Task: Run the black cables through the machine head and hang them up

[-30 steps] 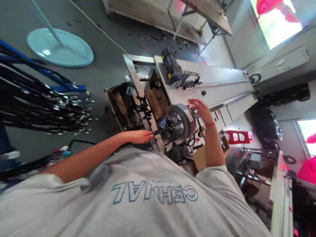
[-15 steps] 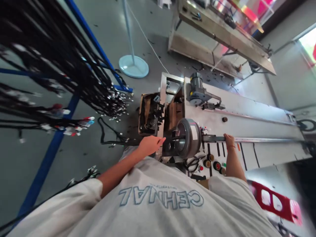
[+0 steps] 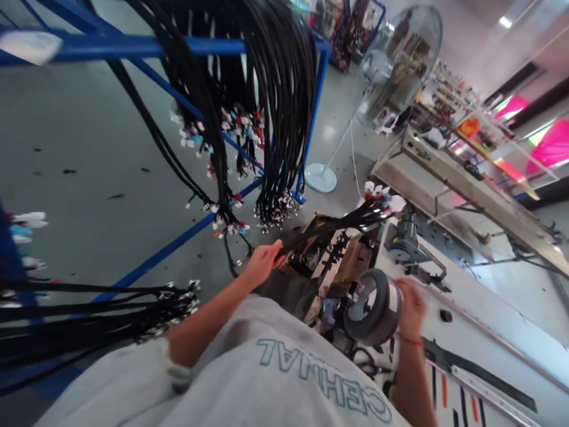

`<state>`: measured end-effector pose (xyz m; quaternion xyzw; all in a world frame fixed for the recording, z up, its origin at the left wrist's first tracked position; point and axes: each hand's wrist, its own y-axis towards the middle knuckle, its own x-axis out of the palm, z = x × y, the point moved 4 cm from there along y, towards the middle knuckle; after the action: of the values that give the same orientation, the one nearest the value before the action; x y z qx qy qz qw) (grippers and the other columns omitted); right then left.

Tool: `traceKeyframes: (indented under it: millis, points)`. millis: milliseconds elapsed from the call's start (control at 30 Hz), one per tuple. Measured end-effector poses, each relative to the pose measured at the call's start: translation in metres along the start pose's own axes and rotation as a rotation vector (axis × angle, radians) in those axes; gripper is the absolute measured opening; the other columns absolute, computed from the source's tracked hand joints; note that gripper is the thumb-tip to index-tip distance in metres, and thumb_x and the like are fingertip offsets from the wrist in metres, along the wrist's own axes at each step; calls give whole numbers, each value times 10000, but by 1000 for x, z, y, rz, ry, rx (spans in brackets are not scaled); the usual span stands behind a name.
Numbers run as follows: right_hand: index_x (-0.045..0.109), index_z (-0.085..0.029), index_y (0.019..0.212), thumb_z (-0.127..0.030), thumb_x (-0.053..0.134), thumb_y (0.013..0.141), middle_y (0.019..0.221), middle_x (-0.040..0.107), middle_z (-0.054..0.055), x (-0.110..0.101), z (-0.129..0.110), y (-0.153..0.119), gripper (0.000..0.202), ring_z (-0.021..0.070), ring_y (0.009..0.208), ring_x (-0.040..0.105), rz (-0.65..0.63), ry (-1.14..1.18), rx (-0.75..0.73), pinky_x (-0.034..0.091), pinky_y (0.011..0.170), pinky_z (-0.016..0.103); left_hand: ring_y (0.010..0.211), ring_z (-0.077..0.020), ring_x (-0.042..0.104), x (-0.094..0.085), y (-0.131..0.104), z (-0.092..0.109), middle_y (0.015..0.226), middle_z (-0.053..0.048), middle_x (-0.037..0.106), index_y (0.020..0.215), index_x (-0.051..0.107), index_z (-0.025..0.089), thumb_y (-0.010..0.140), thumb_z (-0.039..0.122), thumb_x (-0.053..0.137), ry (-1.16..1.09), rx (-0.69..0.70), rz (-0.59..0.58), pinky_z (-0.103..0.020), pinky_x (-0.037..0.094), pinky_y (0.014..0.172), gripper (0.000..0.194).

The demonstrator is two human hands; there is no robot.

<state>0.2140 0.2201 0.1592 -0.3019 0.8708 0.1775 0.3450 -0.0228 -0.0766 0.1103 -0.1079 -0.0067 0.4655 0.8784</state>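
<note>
My left hand [image 3: 263, 263] is closed around a black wiring harness [image 3: 329, 228]. From this hand the harness reaches out to the right over the boxes, ending in white and red connectors [image 3: 382, 198]. Beside a thick grey ring-shaped part [image 3: 368, 308] with a pale label is my right hand [image 3: 411, 305]. Motion blurs its fingers, so whether they touch the ring or hold anything is unclear. To the right of that hand a dark flat strip [image 3: 480, 373] lies along the metal rail on the white bench.
Blue racks [image 3: 317, 112] hung with black harnesses stand left and ahead. A motor unit [image 3: 402, 240] sits on the white bench [image 3: 471, 284]. An open cardboard box [image 3: 315, 219] is by the bench end. A fan base [image 3: 320, 178] stands on the floor.
The view has swung left. My left hand, earlier by the bench end, now holds the harness over the boxes. My right hand has left the rail and come back beside the grey ring.
</note>
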Motion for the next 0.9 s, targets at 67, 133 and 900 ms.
traceKeyframes:
  millis: [67, 133, 900]
  points:
    - [573, -393, 1143, -531, 588, 710, 1262, 552, 50, 114, -76, -16, 455, 289, 1192, 498, -290, 305, -257, 396, 977, 469, 389, -77, 231, 4, 19, 30, 409, 41, 224, 466, 279, 217, 795, 721, 229, -273, 91, -9, -251, 254, 415, 604]
    - [605, -313, 1061, -497, 726, 590, 1164, 603, 58, 218, -123, -35, 520, 299, 1099, 544, -622, 403, -362, 434, 925, 443, 379, -68, 204, -28, 35, 71, 438, 63, 173, 524, 269, 218, 829, 660, 218, -484, 210, 89, -232, 262, 409, 540]
    - [531, -55, 1017, -149, 432, 902, 1124, 534, 195, 338, -515, 171, 178, 197, 1040, 546, -65, -18, -814, 446, 862, 352, 1173, -218, 526, -282, -107, -34, 1187, -78, 625, 989, 583, 181, 844, 385, 484, -157, 306, 1006, -344, 429, 993, 270]
